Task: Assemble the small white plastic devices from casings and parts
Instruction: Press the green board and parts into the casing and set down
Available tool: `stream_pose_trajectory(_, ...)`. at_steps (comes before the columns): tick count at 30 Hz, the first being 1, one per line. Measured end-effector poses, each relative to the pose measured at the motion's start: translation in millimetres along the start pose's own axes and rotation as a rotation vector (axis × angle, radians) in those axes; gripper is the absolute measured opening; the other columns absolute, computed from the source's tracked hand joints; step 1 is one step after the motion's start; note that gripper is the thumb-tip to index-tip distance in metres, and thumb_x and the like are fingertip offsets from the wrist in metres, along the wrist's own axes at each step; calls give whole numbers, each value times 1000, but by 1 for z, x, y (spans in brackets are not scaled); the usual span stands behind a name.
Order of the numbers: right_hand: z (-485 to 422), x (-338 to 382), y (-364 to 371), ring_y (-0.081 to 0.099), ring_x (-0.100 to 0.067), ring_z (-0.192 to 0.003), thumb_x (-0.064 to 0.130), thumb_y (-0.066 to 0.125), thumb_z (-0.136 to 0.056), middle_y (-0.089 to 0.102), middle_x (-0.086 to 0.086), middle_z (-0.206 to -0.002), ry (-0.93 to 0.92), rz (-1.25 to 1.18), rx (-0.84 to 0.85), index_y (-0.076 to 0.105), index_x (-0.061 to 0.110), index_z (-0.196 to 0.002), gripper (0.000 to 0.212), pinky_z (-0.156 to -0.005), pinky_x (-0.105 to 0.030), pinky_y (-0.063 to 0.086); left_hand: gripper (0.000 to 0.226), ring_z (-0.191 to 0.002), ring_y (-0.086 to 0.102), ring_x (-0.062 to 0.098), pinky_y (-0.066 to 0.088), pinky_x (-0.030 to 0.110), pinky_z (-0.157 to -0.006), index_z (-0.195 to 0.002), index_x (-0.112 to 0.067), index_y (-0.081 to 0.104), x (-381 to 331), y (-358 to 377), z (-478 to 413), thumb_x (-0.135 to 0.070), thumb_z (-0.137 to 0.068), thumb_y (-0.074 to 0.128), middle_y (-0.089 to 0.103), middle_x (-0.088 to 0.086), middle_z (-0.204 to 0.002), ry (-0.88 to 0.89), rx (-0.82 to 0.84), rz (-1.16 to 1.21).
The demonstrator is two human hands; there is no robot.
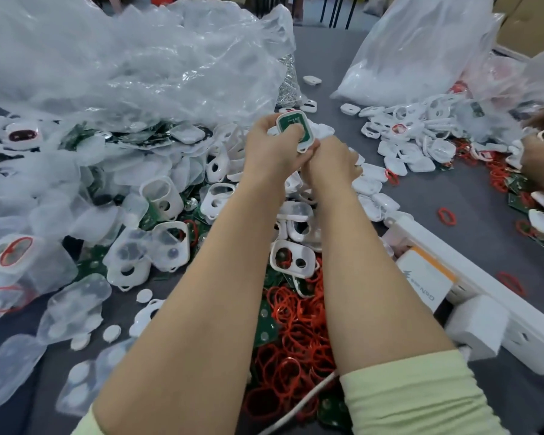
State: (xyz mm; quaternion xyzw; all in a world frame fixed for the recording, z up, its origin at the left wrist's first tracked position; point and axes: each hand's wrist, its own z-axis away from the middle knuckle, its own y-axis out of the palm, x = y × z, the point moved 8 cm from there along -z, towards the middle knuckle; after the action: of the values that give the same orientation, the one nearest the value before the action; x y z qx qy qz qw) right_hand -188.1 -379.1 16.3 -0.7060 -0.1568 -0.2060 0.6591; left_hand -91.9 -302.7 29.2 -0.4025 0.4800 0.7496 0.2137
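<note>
My left hand (pixel 269 149) grips a small white casing (pixel 296 128) with a green circuit board seated inside it, and the thumb presses on the board. My right hand (pixel 330 161) is just below and right of it, fingers curled down toward the pile; what it holds is hidden. Beneath my forearms lie several white casings (pixel 291 257), green boards (pixel 266 324) and a heap of red rubber rings (pixel 296 334). Clear plastic covers (pixel 76 306) are scattered on the left.
Crumpled clear plastic bags (pixel 132 58) fill the far left; another bag (pixel 421 48) stands at the far right. A white power strip (pixel 490 296) with a charger lies at the right. Another person's hands (pixel 540 158) work at the right edge among more casings (pixel 415 146).
</note>
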Motion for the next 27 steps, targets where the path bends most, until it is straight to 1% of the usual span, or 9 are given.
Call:
stream_pose_trajectory(4,3,13,-8,42,-30,-124,17,45,-95,40,-16,-138,-24,-189,30,45,6,-130,36,-91,-32,39,21,-95,64,37,58,27,-64,-106,-6,49,-11,-9,2,10,-92,47,56,20,-110,48,-18,15)
stream_pose_trajectory(8,17,24,-36,43,-19,-86,8,34,-97,51,-6,-108,-109,-505,-155,44,5,-114,20,-60,-20,23,24,-101,67,35,59,24,-61,-93,-16,53,-29,-20,12,8,-91,50,60,19,-112,114,-20,-25)
stream_pose_trajectory(11,37,34,-45,50,-20,-86,10,29,-100,47,3,-90,-127,-630,-205,44,5,-113,20,-72,-18,34,29,-88,70,29,61,28,-68,-90,-21,54,-42,-37,24,7,-91,51,60,20,-115,165,-43,-80)
stream_pose_trajectory(13,53,42,-36,60,-32,-96,15,30,-102,59,-8,-97,-120,-724,-111,43,9,-107,15,-86,-42,49,29,-95,68,32,60,27,-64,-91,-21,55,-50,-54,34,8,-90,52,58,20,-117,180,-62,-92)
stream_pose_trajectory(15,73,50,-25,62,-35,-99,17,32,-102,61,-18,-108,-108,-744,5,44,9,-107,15,-88,-51,51,30,-87,71,27,58,25,-61,-92,-22,55,-56,-78,46,7,-90,52,59,18,-113,186,-94,-112)
stream_pose_trajectory(17,93,56,-9,69,-26,-85,14,38,-100,58,-17,-108,-104,-835,185,48,6,-112,17,-81,-43,57,29,-74,72,21,59,27,-64,-93,-23,55,-61,-106,58,6,-90,53,62,16,-108,191,-131,-148)
stream_pose_trajectory(19,117,63,8,69,-13,-61,2,44,-96,52,-10,-107,-113,-1022,401,49,8,-113,18,-65,-28,59,25,-75,71,21,60,29,-68,-94,-23,55,-62,-133,71,2,-92,54,64,16,-111,178,-157,-195)
stream_pose_trajectory(24,159,72,30,67,-15,-79,-3,58,-90,57,-12,-110,-128,-1202,510,51,6,-121,33,-64,-19,54,19,-65,72,18,56,22,-57,-96,-20,55,-60,-182,98,-7,-100,42,65,14,-102,133,-189,-218)
stream_pose_trajectory(27,175,71,46,67,-16,-81,0,61,-90,62,-9,-102,-86,-1256,507,55,2,-115,25,-66,-19,55,19,-69,72,19,59,24,-61,-105,-17,53,-58,-194,106,-6,-101,38,66,16,-104,149,-172,-251)
